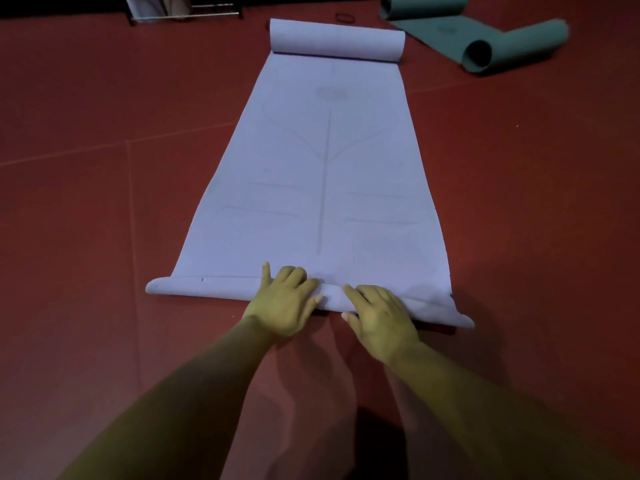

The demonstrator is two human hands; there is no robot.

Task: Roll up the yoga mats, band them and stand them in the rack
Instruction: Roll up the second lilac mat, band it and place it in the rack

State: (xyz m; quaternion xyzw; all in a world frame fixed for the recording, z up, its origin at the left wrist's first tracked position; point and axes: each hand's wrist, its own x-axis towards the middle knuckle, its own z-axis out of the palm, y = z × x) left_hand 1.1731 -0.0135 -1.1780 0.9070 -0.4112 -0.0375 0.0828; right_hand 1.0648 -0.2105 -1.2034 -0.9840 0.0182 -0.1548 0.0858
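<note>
Item: lavender mat (322, 174), one, laid flat down the centre of the frame on the red floor (86, 202). It is printed with faint alignment lines: a centre stripe, branching curves and short cross bars. A round emblem near the far end is too faint to read. The far end is curled into a loose roll (337, 39) at upper centre, and the near end is turned over into a low, narrow roll (207, 287) across the lower middle. Hands, two, both bare-armed and reaching in from the bottom edge. The left hand (284, 303) sits palm down on the near roll, with its fingers (296, 273) bent over the roll's top and the little finger lifted. The right hand (379, 317) is just beside it and grips the same roll, fingers curled over and thumb tucked at the near edge. Green mat (450, 32), one, at upper right, lying apart, with both ends curled. Black band (344, 18), one, on the floor at top centre, between the two mats. Wire rack (187, 13), one, at upper left, partly cut off by the frame.
</note>
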